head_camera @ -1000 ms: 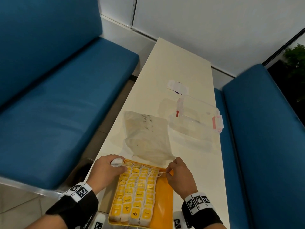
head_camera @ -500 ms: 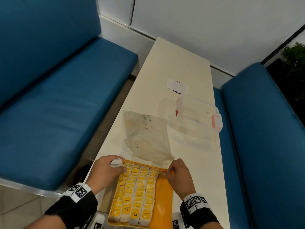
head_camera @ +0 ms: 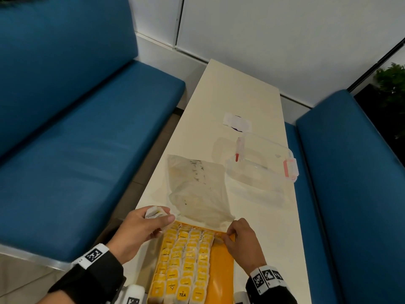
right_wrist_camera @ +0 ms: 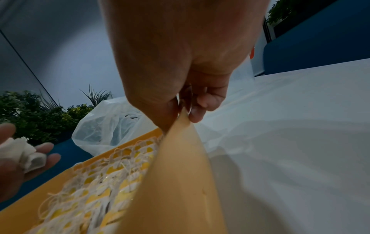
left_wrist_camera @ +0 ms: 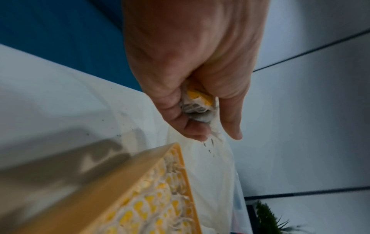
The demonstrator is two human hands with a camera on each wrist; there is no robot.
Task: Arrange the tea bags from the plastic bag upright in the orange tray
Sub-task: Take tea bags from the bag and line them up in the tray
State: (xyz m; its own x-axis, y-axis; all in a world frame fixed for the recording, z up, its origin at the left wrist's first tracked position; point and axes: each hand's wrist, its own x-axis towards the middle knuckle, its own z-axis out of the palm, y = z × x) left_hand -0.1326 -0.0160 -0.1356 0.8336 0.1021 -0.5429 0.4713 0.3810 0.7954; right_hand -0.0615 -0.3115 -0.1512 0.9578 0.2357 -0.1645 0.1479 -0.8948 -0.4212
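1. Task looks mostly done: orange tray at the near worktop edge holds three packed columns of upright tea bags; its right strip is bare.
2. Plastic bag lies flat just beyond the tray, seemingly empty.
3. Left hand curled round a few tea bags still to place, beside the tray's far-left corner.
4. Right hand pinches a tea bag at the tray's far edge; fingers closed tight.

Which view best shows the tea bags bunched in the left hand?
The left wrist view: the tea bags fill the left hand, a yellow tag visible. The head view shows only white paper above the fingers; the right wrist view catches them crumpled at its edge.
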